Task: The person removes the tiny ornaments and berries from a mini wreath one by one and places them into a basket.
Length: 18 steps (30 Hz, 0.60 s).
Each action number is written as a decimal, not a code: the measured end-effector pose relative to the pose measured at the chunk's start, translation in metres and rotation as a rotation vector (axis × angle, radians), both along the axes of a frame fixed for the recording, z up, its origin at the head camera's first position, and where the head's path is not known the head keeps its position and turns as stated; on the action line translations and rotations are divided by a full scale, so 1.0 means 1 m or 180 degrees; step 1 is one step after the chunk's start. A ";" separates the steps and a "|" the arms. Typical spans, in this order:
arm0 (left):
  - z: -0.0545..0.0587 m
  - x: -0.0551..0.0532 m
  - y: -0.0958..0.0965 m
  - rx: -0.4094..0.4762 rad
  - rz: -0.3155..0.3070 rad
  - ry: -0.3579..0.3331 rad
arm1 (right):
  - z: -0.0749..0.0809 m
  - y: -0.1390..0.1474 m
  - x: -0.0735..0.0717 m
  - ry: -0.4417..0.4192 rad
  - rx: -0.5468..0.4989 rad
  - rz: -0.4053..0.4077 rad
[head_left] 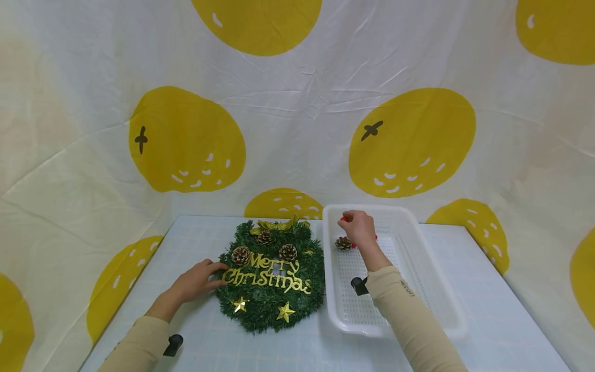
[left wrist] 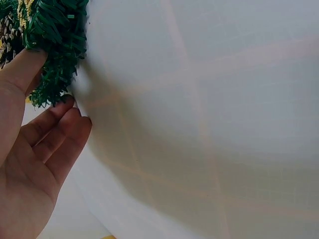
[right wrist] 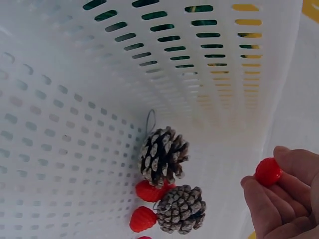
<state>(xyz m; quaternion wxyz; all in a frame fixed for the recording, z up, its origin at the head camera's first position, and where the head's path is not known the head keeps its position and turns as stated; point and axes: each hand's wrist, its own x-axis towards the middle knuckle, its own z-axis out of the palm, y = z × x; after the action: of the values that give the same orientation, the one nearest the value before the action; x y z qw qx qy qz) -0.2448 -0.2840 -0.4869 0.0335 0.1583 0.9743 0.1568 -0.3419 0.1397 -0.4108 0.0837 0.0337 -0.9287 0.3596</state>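
Observation:
My left hand (head_left: 200,279) rests at the left edge of a green Christmas wreath (head_left: 253,316), its thumb and relaxed fingers touching the sprigs. Gold "Merry Christmas" lettering (head_left: 271,279), pinecones (head_left: 240,255), gold stars (head_left: 285,312) and a gold bow (head_left: 279,225) decorate the wreath. Over the far left part of a white basket (head_left: 434,281), my right hand (head_left: 360,227) pinches a red berry ornament (right wrist: 268,172) between thumb and fingers. Below it in the basket lie a pinecone with a wire loop (right wrist: 163,155), another pinecone (right wrist: 181,209) and several red berries (right wrist: 143,219).
The perforated basket stands right of the wreath, their edges close together. A pale checked cloth (head_left: 204,341) covers the table. Behind hangs a white curtain (head_left: 297,139) printed with yellow fruit.

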 end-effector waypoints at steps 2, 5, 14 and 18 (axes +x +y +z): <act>0.000 0.000 0.000 0.0006 -0.0004 0.0005 | -0.003 0.001 -0.001 -0.0042 0.0016 0.0016; 0.000 0.000 -0.001 0.0013 -0.0020 0.0012 | -0.007 0.002 -0.002 -0.0119 0.0029 0.0069; -0.001 -0.001 -0.001 -0.0004 0.0012 -0.0007 | -0.018 0.003 -0.002 -0.0180 0.0197 0.0128; 0.000 0.000 0.000 0.0006 -0.0005 0.0018 | -0.021 0.004 -0.002 -0.0281 0.0281 0.0182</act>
<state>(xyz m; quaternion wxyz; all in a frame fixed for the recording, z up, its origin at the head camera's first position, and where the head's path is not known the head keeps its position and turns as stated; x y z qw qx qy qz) -0.2451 -0.2845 -0.4866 0.0307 0.1595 0.9741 0.1573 -0.3441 0.1439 -0.4322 0.0307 0.0480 -0.9451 0.3216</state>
